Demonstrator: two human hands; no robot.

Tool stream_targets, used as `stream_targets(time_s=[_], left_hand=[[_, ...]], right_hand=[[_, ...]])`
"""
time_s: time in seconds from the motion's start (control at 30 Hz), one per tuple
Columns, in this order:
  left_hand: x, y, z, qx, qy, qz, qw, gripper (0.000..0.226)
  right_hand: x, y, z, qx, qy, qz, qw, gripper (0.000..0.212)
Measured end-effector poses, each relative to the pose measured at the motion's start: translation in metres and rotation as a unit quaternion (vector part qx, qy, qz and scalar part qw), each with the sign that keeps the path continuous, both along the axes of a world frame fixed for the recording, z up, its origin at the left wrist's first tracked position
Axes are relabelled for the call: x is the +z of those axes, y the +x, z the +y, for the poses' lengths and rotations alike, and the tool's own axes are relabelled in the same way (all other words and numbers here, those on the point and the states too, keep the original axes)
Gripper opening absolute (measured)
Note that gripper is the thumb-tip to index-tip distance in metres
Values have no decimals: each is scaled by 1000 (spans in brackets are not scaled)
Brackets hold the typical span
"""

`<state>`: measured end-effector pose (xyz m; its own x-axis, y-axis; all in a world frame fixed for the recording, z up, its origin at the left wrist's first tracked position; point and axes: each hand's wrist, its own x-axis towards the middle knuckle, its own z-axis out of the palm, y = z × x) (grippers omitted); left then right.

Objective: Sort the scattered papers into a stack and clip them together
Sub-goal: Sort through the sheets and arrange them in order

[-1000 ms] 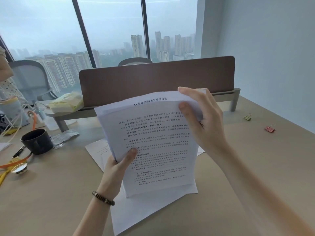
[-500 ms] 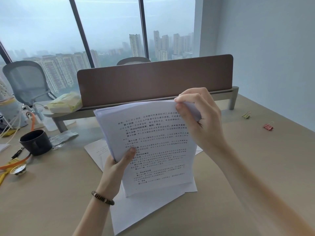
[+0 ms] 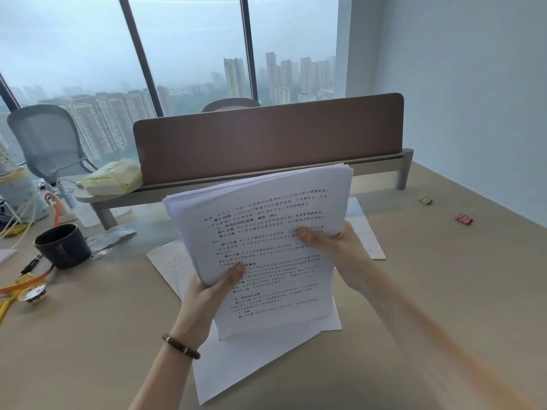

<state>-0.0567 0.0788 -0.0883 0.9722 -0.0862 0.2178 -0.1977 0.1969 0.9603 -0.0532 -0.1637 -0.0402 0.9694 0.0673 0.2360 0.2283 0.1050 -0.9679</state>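
Above the desk, left hand and right hand each pinch the upright paper stack, thumbs pressed on its printed face, forearms raised.

Both hands raised, gripping.
Left hand pinches with thumb in front; right hand likewise, forearm stretched out.

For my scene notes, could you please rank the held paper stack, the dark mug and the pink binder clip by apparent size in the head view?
1. held paper stack, though nearest the camera
2. dark mug
3. pink binder clip
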Motion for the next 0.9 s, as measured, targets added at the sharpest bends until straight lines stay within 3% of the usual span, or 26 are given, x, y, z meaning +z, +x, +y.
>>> stream_targets(time_s=[0.17, 0.33, 0.47, 0.67, 0.77, 0.9], left_hand=[[-5, 0, -1, 12, 21, 8, 1000, 65], [0, 2, -4, 36, 37, -24, 998, 33], [-3, 8, -6, 48, 67, -23, 996, 27], [-4, 32, 1, 82, 129, 41, 987, 12], [2, 44, 16, 69, 112, 109, 985, 16], [-12, 46, 37, 47, 127, 205, 969, 18]], right_hand=[[-22, 4, 2, 14, -15, 63, 998, 28], [-19, 5, 10, -34, -66, 48, 996, 7], [-26, 13, 15, -84, -92, 44, 991, 18], [-25, 30, 20, -120, -142, 8, 983, 20], [-13, 35, 16, -120, -145, -11, 982, 24], [-32, 49, -4, -154, -289, 30, 944, 31]])
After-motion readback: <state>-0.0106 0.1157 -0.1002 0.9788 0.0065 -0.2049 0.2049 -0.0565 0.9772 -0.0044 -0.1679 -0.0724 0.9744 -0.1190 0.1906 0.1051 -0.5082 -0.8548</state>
